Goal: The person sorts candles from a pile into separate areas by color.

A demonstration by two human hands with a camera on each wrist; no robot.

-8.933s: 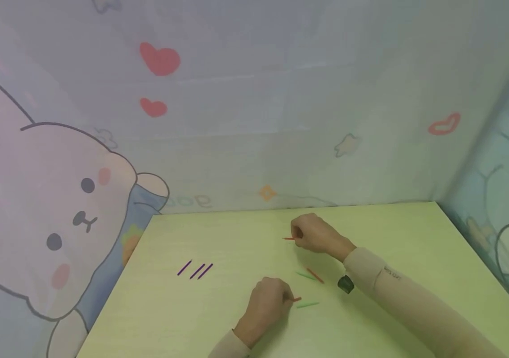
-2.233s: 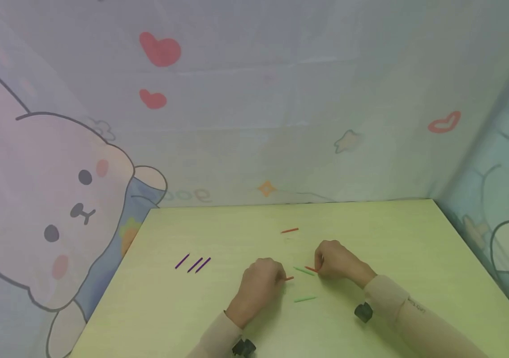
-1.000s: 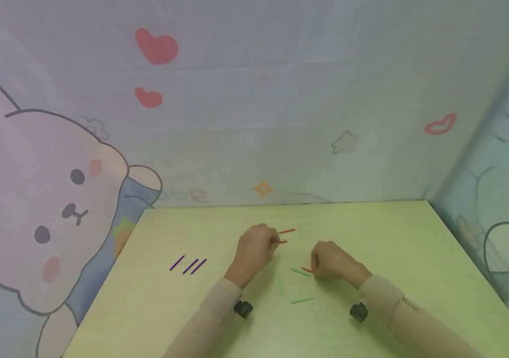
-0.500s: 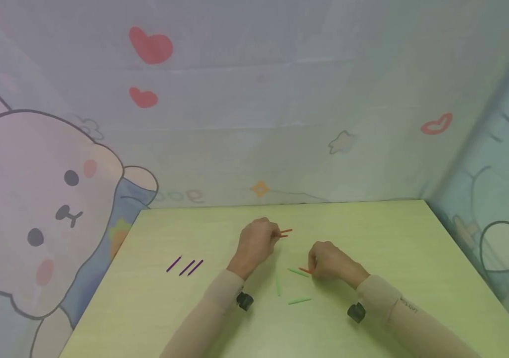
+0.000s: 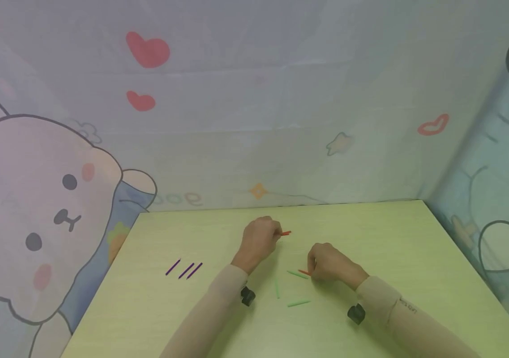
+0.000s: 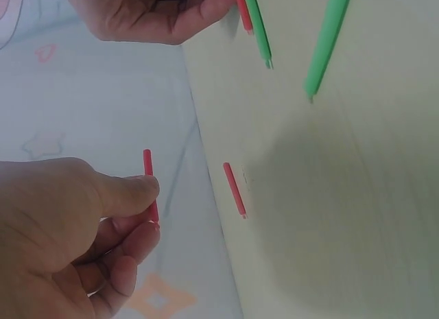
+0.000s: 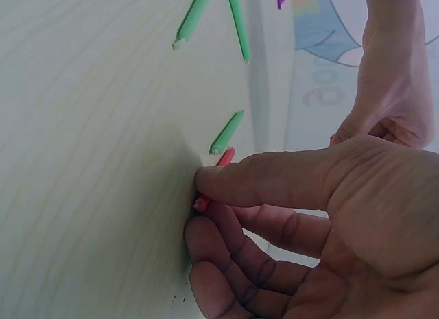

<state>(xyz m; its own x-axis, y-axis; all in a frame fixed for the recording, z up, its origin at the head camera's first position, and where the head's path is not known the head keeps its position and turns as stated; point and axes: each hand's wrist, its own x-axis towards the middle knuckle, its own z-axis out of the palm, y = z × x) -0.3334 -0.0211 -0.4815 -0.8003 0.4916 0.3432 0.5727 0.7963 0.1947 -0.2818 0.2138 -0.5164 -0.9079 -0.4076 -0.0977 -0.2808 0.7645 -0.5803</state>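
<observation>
My left hand [image 5: 259, 241] pinches a slim red stick [image 6: 147, 162] between thumb and fingers, near the table's back edge. A second red stick [image 6: 234, 190] lies on the table close by; the two overlap in the head view. To the right, my right hand [image 5: 329, 262] pinches another red stick [image 7: 226, 156] between thumb and index finger, right down at the tabletop. Its far end is beside a green stick [image 7: 228, 132]. Two more green sticks lie nearer the front, one lengthwise [image 5: 276, 288] and one crosswise [image 5: 299, 303]. The sticks have short pale tips.
Three purple sticks [image 5: 186, 271] lie slanted side by side on the left of the pale yellow table [image 5: 147, 318]. A printed cloth wall [image 5: 236, 99] rises behind the table's back edge. Small black cameras [image 5: 356, 313] hang at both wrists.
Earlier the right hand laid a red stick at the back and moved to another red stick nearer the front. The left hand carried its red stick rearward, uncovering a green stick, then drew closer to the laid one.
</observation>
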